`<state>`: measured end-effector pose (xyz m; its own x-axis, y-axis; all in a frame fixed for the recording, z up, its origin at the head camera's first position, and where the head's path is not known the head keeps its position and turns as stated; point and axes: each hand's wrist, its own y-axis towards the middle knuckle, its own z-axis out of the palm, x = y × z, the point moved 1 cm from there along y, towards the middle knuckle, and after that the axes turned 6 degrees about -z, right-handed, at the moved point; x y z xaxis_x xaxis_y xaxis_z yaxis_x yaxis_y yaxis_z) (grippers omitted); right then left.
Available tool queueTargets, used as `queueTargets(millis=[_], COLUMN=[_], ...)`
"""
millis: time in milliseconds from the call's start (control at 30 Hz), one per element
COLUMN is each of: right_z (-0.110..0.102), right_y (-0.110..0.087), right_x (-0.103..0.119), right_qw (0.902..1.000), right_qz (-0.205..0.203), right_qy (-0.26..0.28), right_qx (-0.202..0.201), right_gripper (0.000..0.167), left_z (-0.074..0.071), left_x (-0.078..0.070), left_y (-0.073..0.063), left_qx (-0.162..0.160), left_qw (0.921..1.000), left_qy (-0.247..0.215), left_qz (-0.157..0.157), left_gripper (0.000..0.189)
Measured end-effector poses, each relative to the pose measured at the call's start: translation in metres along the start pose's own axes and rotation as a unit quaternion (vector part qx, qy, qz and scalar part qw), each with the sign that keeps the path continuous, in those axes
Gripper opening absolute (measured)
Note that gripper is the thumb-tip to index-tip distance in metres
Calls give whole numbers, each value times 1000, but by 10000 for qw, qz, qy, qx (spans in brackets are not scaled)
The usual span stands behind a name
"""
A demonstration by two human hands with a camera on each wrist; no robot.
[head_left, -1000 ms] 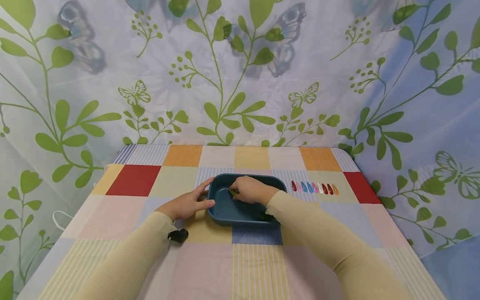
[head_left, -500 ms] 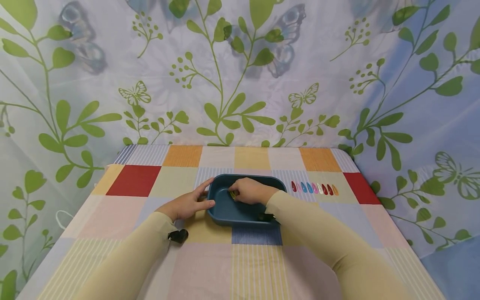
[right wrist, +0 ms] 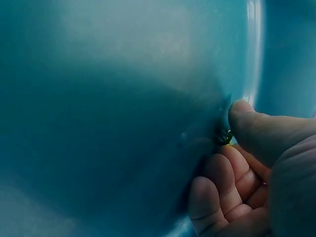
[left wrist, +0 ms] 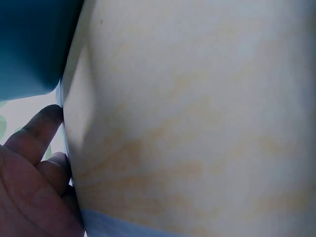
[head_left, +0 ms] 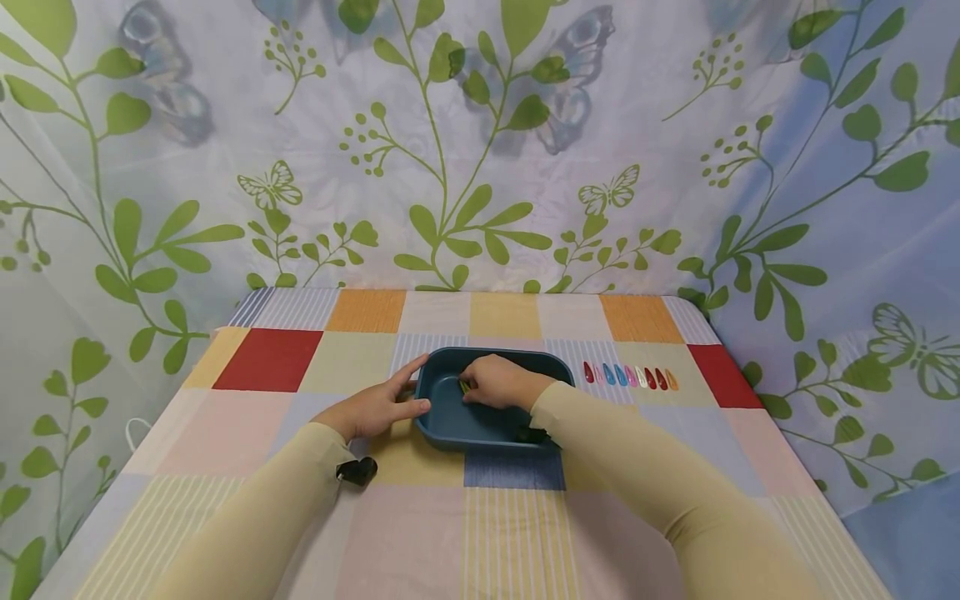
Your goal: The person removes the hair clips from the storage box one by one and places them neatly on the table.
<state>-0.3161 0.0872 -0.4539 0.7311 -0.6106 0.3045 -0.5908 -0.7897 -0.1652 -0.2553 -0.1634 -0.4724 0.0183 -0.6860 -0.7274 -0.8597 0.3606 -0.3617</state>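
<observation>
A dark blue-green rectangular tray (head_left: 495,447) sits at the middle of the table. My right hand (head_left: 498,382) reaches inside it, thumb and fingers pinching a small yellow hair clip (head_left: 465,387) near the tray floor. In the right wrist view, only a yellow, shiny bit of the clip (right wrist: 227,138) shows by the thumb; the fingers hide the rest. My left hand (head_left: 375,407) is at the tray's left end, thumb and forefinger spread against its wall. In the left wrist view, fingers of the left hand (left wrist: 34,163) lie just below the tray's corner (left wrist: 34,64).
Right of the tray, several teardrop-shaped snap hair clips (head_left: 630,376) in red, pink, blue, white and orange lie in a row. A patchwork cloth (head_left: 405,533) covers the table. A leaf-printed curtain (head_left: 480,150) hangs behind, and a white cord (head_left: 135,432) lies at the left edge.
The right hand shifts only slightly inside the tray, with the yellow clip turning a little at its fingertips. The left hand and the tray have not moved.
</observation>
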Motion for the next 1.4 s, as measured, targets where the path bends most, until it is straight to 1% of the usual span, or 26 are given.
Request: queueTargets(millis=[167,333,467,600,700,800,1000,1100,1400], right_z=[2,2,3,8,10,10,6,5,3], right_y=[2,2,2,2,1,0,0,-1,-2], right_x=[-2,-2,-5,-14,-20,-23,-18,-15,-10], right_qw=[10000,9999,9995,9983,9964,9947,9956,9957,9959], right_qz=[-9,-36,23,-85,-125,-107,-68,8,108], right_qy=[48,24,284,577,833,1020,930,922,903], right_qx=[81,132,145,79,-9,-68,-60,-53,25], right_gripper=[45,47,50,52,51,49,46,46,49], left_z=[0,0,0,1,1,1,1,2,2], left_x=[2,2,1,0,0,0,1,2,0], left_y=[0,0,0,-1,-1,0,2,3,0], left_qx=[7,2,-4,1,3,-6,-48,-59,-63], left_qw=[10000,10000,10000,10000,10000,10000,10000,10000,9999], left_qy=[-26,-13,-5,-12,-17,-5,23,45,119], left_qz=[26,19,10,-40,-80,-56,5,31,53], left_gripper=[86,86,85,85,85,85,85,86,85])
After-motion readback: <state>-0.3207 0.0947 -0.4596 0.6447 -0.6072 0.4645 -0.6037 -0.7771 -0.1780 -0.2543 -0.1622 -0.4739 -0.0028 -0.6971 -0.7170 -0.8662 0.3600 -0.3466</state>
